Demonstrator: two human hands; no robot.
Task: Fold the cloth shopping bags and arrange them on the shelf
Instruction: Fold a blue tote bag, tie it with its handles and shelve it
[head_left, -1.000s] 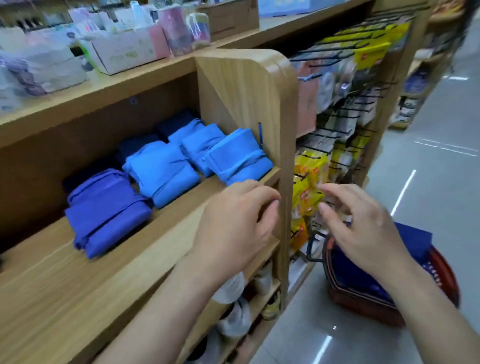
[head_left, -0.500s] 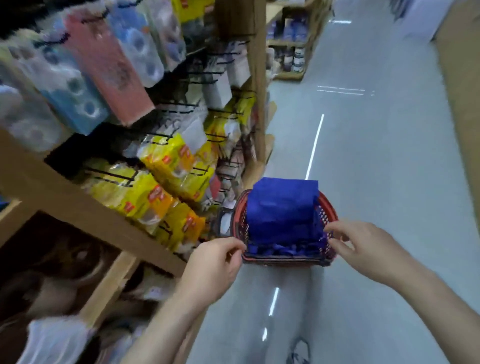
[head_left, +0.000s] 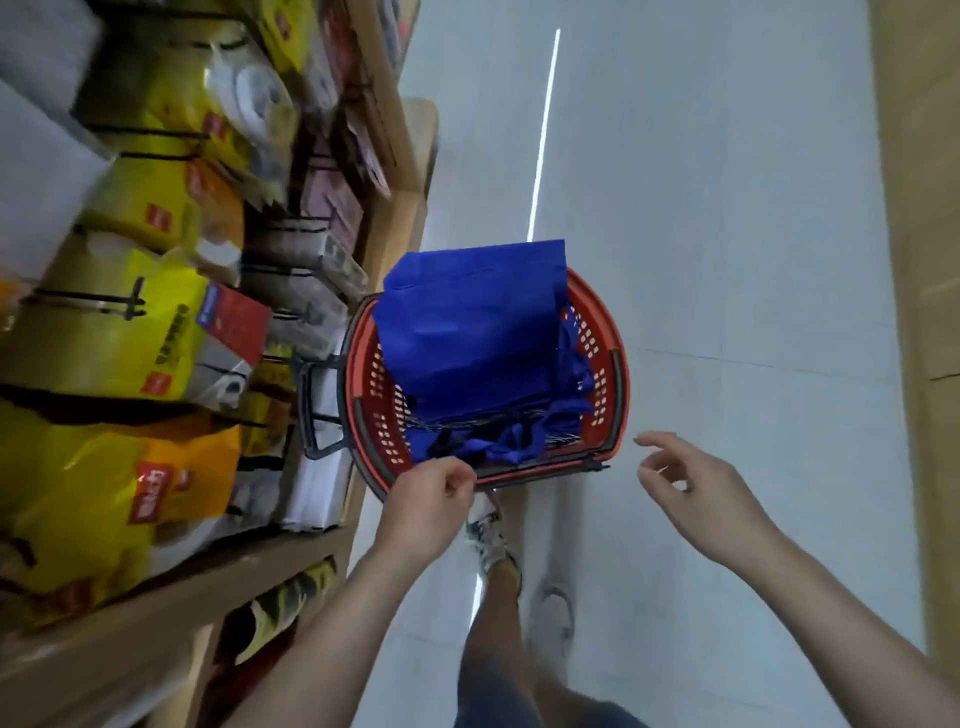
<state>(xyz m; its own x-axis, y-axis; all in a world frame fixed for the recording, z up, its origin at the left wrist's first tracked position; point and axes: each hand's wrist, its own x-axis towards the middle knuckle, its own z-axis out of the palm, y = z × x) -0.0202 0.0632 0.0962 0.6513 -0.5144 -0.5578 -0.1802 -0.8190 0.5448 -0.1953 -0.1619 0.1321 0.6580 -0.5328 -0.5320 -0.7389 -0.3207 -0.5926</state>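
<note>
Left hand (head_left: 428, 506) curled at basket (head_left: 545, 467) rim, grasp unclear; right hand (head_left: 701, 493) now off it, fingers released

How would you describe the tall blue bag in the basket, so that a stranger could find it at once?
On the grey floor beside the wooden shelf unit stands a red basket. Inside it, a deep blue cloth bag rises flat and smooth above the rim. The other blue cloth lies low and crumpled at the near end.
</note>
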